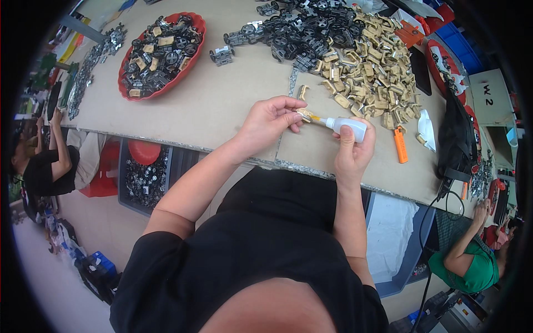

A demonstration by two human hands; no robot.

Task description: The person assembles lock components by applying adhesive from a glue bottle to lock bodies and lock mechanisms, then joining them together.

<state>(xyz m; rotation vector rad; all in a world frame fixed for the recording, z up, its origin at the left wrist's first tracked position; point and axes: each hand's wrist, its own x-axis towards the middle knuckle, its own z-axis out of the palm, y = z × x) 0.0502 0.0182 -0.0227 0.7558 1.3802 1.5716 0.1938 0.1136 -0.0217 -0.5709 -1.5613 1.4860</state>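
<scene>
Between the fingertips of my left hand (pixel 266 126) is a small tan plastic part (pixel 305 115), pinched close to the table's front edge. My right hand (pixel 355 154) is wrapped round a white squeeze bottle (pixel 352 129), which lies nearly level. Its yellowish nozzle points left at the tan part; whether the two touch is too small to tell. Just beyond my left fingers lies a loose tan part (pixel 302 92). A heap of similar tan parts (pixel 369 69) spreads behind my right hand, against a pile of black toy car chassis (pixel 305 30).
A red scalloped bowl (pixel 186 73) of mixed black and tan parts stands at the left. One chassis (pixel 222 55) lies apart. An orange tool (pixel 400 145), dark flat slab (pixel 420 71) and black bag (pixel 456 136) are at the right. Co-workers sit on both sides.
</scene>
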